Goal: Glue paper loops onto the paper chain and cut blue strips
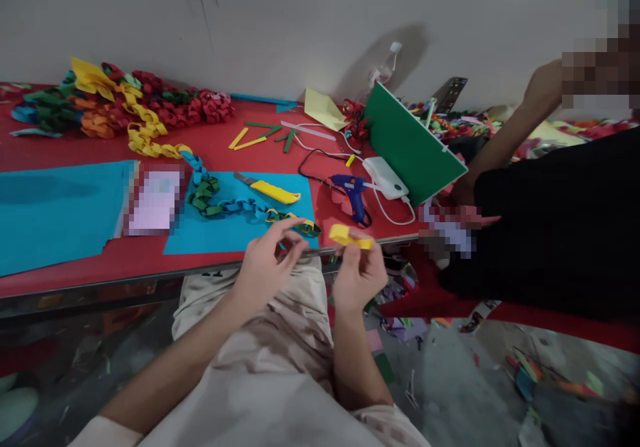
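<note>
My right hand (361,275) pinches a yellow paper strip (350,236) between thumb and fingertips; the strip is flat, thin and bent into a short fold, and it stays just above the front edge of the red surface (75,267). My left hand (267,260) is beside it, the fingers curled and half spread, the fingertips close to the end of a paper chain (235,205), but I cannot tell if they really touch it. This chain is made of small round links in blue, green and yellow, and it lies in a curve over a smooth blue paper sheet (220,233). On the same sheet lies a yellow utility knife (270,191), long and narrow. To the right are a blue glue gun (354,193) with a black cable and a white rounded adapter (385,177). A stiff green board (410,143) leans behind them. At the right side, another person's arm (505,133) reaches to the surface.
</note>
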Motion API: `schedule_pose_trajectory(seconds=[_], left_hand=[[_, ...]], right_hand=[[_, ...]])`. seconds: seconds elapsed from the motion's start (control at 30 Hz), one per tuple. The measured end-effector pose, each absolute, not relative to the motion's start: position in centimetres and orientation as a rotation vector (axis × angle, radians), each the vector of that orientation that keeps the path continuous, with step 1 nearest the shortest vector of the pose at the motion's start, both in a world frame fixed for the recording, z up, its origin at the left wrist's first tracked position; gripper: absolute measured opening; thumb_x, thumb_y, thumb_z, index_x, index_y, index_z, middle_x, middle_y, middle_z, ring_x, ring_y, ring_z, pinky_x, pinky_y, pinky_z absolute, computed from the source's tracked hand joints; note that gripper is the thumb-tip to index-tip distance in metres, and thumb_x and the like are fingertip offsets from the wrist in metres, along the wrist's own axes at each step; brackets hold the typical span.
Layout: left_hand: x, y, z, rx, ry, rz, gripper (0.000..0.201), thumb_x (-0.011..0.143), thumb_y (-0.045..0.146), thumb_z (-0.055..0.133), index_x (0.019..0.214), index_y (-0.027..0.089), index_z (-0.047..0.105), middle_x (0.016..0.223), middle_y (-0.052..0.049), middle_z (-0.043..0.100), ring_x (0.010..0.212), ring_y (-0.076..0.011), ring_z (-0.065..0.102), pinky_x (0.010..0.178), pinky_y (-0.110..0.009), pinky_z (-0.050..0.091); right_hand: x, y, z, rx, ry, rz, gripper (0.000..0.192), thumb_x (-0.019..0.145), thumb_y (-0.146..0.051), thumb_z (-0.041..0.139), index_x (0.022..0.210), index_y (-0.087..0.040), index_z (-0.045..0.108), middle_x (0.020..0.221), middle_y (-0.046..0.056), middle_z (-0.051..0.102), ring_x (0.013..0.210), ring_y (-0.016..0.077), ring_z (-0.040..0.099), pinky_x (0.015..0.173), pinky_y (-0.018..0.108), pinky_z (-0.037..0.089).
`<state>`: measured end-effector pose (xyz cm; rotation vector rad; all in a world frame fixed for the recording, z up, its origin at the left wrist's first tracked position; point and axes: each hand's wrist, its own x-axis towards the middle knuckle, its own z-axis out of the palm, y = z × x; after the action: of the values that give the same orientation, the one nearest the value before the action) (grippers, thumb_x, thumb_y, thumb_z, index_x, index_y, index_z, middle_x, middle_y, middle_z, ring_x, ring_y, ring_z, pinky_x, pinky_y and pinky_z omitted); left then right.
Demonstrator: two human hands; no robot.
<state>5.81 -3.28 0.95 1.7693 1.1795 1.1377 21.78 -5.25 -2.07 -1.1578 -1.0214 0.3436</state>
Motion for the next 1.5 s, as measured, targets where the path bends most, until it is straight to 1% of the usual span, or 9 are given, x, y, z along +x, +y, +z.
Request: schedule_pose_trajectory(seconds=[0.1,0.17,0.33,0.53,0.93,1.17,1.3,1.4,1.5], left_hand=[[6.3,-0.5,0.5,2.372,1.310,1.004,0.035,0.096,0.037,0.070,0.126,0.020,0.069,0.126,-0.013,0.072,0.121,-0.0317,0.062,0.100,-0.045,0.049],[7.0,0.9,0.2,2.605,1.322,0.829,0.042,0.092,0.037,0.076,0.128,0.019,0.068,0.139,-0.016,0.066,0.131,-0.0372,0.055,0.105,-0.053,0.041],[8.0,2.1,-0.1,2.619,1.262,0.701,0.020,0.096,0.030,0.072,0.114,0.021,0.070,0.123,-0.011,0.074,0.123,-0.0316,0.061,0.109,-0.053,0.028],[6.1,1.3,0.5,2.319,1.197,0.868,0.038,0.099,0.033,0.070,0.135,0.030,0.058,0.127,-0.003,0.075,0.126,-0.0266,0.061,0.104,-0.043,0.028],[4.3,0.6,0.6,2.296,1.252,1.060,0.022,0.094,0.041,0.075,0.108,0.025,0.068,0.112,-0.001,0.078,0.108,-0.0252,0.067,0.097,-0.041,0.027],[4.1,0.6,-0.1,2.290,1.153,1.161,0.020,0.099,0.035,0.069,0.118,0.030,0.073,0.118,-0.001,0.078,0.110,-0.0237,0.066,0.094,-0.042,0.028],[4.2,0.6,-0.1,2.087,1.140,1.197,0.046,0.098,0.042,0.070,0.142,0.029,0.060,0.129,-0.005,0.075,0.119,-0.0252,0.065,0.099,-0.042,0.033],[4.1,0.6,-0.1,1.956,1.071,1.322,0.037,0.096,0.044,0.071,0.128,0.026,0.069,0.131,-0.007,0.074,0.124,-0.0262,0.064,0.102,-0.041,0.040],[3.9,0.5,-0.1,1.906,0.978,1.432,0.024,0.097,0.042,0.070,0.112,0.024,0.075,0.120,-0.007,0.076,0.117,-0.0240,0.066,0.100,-0.038,0.048]], right_hand=[[25.0,-4.7,-2.7,-1.271,-1.067,0.200,0.022,0.099,-0.041,0.066,0.102,-0.020,0.071,0.100,0.010,0.077,0.086,0.0216,0.074,0.078,0.033,0.058],[26.9,-4.5,-3.1,-1.359,-1.200,0.135,0.026,0.097,-0.043,0.067,0.103,-0.019,0.074,0.100,0.011,0.079,0.089,0.0234,0.075,0.083,0.035,0.059],[28.5,-4.6,-3.3,-1.503,-1.450,0.035,0.030,0.100,-0.045,0.063,0.103,-0.018,0.075,0.093,0.011,0.079,0.083,0.0226,0.074,0.079,0.034,0.058],[26.2,-4.1,-2.6,-1.378,-1.519,0.251,0.021,0.096,-0.040,0.070,0.099,-0.019,0.076,0.090,0.007,0.080,0.078,0.0197,0.073,0.075,0.030,0.058],[22.5,-3.5,-1.6,-1.177,-1.262,0.397,0.016,0.093,-0.036,0.074,0.097,-0.021,0.077,0.094,0.005,0.080,0.082,0.0190,0.076,0.078,0.030,0.061],[21.4,-3.8,-1.3,-1.116,-1.329,0.417,0.013,0.093,-0.033,0.075,0.099,-0.022,0.078,0.098,0.005,0.080,0.089,0.0191,0.075,0.080,0.031,0.060],[20.6,-3.6,-1.7,-1.072,-1.107,0.599,0.017,0.094,-0.037,0.074,0.097,-0.021,0.072,0.095,0.005,0.079,0.080,0.0168,0.074,0.074,0.030,0.061],[20.1,-3.2,-2.2,-1.009,-1.035,0.749,0.021,0.093,-0.040,0.074,0.098,-0.021,0.068,0.098,0.006,0.078,0.080,0.0168,0.073,0.074,0.031,0.061],[19.9,-2.9,-2.2,-0.998,-1.017,0.776,0.024,0.094,-0.044,0.072,0.100,-0.021,0.067,0.103,0.008,0.076,0.085,0.0179,0.072,0.074,0.032,0.060]])
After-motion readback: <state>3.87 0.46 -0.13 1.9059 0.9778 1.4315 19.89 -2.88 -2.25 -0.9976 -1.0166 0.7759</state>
